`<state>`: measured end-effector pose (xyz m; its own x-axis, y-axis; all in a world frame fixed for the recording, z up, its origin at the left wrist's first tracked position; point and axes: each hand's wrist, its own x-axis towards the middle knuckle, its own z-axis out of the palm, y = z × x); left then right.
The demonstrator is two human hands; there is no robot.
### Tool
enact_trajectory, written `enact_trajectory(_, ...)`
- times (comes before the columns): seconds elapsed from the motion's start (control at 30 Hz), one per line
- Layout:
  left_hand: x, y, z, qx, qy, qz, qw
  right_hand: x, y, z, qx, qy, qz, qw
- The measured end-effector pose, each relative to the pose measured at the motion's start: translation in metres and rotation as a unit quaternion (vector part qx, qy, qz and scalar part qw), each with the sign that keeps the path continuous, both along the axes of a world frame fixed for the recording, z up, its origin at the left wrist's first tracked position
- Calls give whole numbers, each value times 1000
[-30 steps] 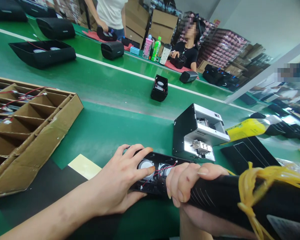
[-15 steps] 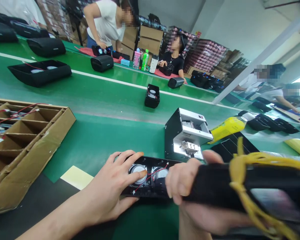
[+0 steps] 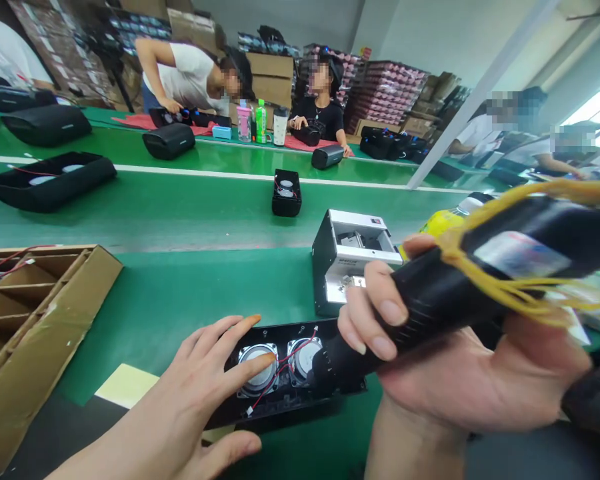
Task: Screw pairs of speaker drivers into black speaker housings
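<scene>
My left hand (image 3: pixel 200 393) lies on a black speaker panel (image 3: pixel 285 390) with two round silver drivers and red wires. Its fingers are spread and press the panel's left end down on the green table. My right hand (image 3: pixel 430 360) is wrapped round a thick black electric screwdriver (image 3: pixel 480 280) tied with yellow cord. The tool lies nearly level, its tip pointing left and down over the panel's right part. The very tip is hard to make out against the black panel.
A grey and black screw feeder box (image 3: pixel 347 263) stands just behind the panel. A divided cardboard box (image 3: pixel 30 313) sits at the left. On the conveyor lie black speaker housings (image 3: pixel 47 180) and a small black unit (image 3: pixel 286 192). Several people work at the far side.
My view has tilted up and swung. The screwdriver has risen at its back end and its tip has come down over the panel. My left hand still holds the panel.
</scene>
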<state>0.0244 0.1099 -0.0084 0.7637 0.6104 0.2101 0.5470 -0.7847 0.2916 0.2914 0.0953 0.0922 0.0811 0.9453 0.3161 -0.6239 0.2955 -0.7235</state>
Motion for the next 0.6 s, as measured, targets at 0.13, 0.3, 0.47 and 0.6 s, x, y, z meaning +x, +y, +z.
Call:
enact_trajectory(0.13, 1, 9, 9, -22, 20, 3, 1000, -1, 4, 3, -9, 23, 47, 999)
enact_trajectory(0.3, 7, 15, 3, -45, 22, -2, 999, -2, 5, 3, 0, 46, 93, 995)
enact_trajectory(0.47, 7, 17, -5, -43, 8, -1, 999, -5, 3, -6, 18, 59, 77, 995)
enact_trajectory(0.6, 9, 17, -9, -46, 9, -1, 999, -8, -1, -9, 48, 59, 51, 996)
